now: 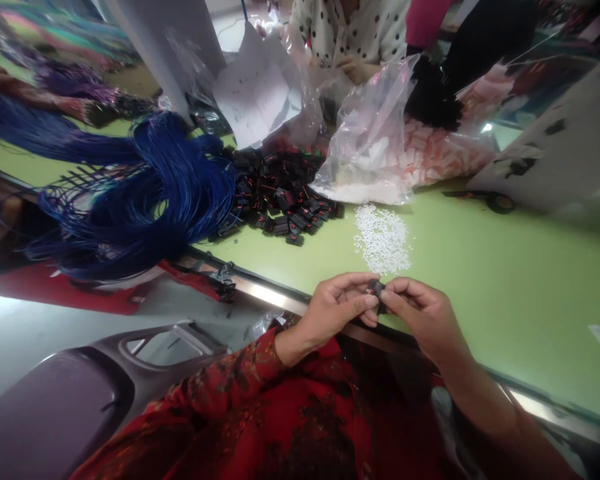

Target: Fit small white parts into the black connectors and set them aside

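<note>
Near the table's front edge, my left hand [337, 303] grips a small black connector housing [375, 288] between thumb and fingers. My right hand [423, 307] is closed at the housing's right side, thumb and forefinger pinched together against it. Whether a tiny part sits in that pinch is hidden by the fingertips. Just beyond both hands lies a spread of small white plugs [383, 237] on the green table. Farther left is a heap of black connector housings [285, 203], some with orange-red parts.
A big bundle of blue wires [180, 180] hangs over the table edge at left. Behind the white pieces stand a clear plastic bag [365, 147] and pale pink parts [440, 157]. A person in a dotted shirt [350, 33] sits opposite. A chair [65, 407] stands at lower left.
</note>
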The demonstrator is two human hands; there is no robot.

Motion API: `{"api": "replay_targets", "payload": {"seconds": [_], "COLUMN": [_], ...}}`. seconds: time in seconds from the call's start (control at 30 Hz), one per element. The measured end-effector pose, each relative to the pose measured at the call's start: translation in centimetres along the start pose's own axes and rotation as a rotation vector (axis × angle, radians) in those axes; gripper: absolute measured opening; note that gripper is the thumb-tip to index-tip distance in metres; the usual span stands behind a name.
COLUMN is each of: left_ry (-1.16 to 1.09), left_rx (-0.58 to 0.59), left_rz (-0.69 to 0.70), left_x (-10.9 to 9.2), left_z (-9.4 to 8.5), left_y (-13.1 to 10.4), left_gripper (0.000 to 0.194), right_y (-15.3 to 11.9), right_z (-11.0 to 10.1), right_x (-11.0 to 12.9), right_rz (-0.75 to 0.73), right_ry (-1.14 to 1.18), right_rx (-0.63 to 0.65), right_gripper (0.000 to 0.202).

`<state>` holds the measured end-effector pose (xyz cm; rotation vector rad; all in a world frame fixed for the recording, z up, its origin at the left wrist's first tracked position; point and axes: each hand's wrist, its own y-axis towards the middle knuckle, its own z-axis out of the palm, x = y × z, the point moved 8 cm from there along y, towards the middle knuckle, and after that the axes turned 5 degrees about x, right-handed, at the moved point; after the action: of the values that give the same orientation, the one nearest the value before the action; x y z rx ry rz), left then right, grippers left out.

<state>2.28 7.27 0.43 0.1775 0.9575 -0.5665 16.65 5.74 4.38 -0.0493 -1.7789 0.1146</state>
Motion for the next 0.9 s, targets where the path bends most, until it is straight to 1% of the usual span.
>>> {"api": "replay_targets", "payload": {"seconds": [0.17,0.23,0.37,0.47,0.57,0.6,0.7,0.73,0.8,0.9], "left_ry": [-0.05,-0.051,-0.071,-0.063,-0.032,-0.026,-0.019,-0.003,0.081,0.346], "left_rx": [-0.004,-0.003,-0.016,-0.052,-0.075,-0.073,-0.041,-0.025,0.006,0.077], "left_rz": [-0.024,-0.029,-0.02,-0.004,0.025,0.031,0.039,0.043,0.059,0.129], "left_x": [0.4,0.5,0.8,1.3,1.4,1.4,1.3,1.3,1.5,1.4], "left_z": [0.1,0.1,0.3,0.2,0.1,0.0,0.1,0.2,0.6,1.4], "left_y": [0.1,0.1,0.0,-0.1,-0.1,-0.1,0.1,0.1,0.1,0.0], "left_gripper": [0.047,0.046,0.047,0.05,0.053,0.053,0.052,0.051,0.049,0.049], "right_y": [-0.3,-0.4,-0.6,-0.8,-1.1,-1.2,-1.2,-1.2,-1.2,-1.1], "right_z": [-0.3,-0.4,-0.2,0.0,-0.3,-0.4,-0.3,-0.3,-0.7,-1.9], "right_x": [-0.1,0.2,0.6,0.6,0.4,0.3,-0.2,-0.4,-0.5,-0.8], "right_rz": [-0.029,-0.048,-0.082,-0.092,-0.081,-0.076,-0.043,-0.029,-0.017,-0.021], "right_ry": [0.029,0.015,-0.035,-0.071,-0.111,-0.117,-0.091,-0.069,-0.037,-0.086], "right_rx": [0.037,0.025,-0.003,-0.068,-0.16,-0.167,-0.08,-0.054,-0.051,-0.092], "right_gripper": [0.017,0.013,0.012,0.014,0.018,0.019,0.02,0.019,0.019,0.026]}}
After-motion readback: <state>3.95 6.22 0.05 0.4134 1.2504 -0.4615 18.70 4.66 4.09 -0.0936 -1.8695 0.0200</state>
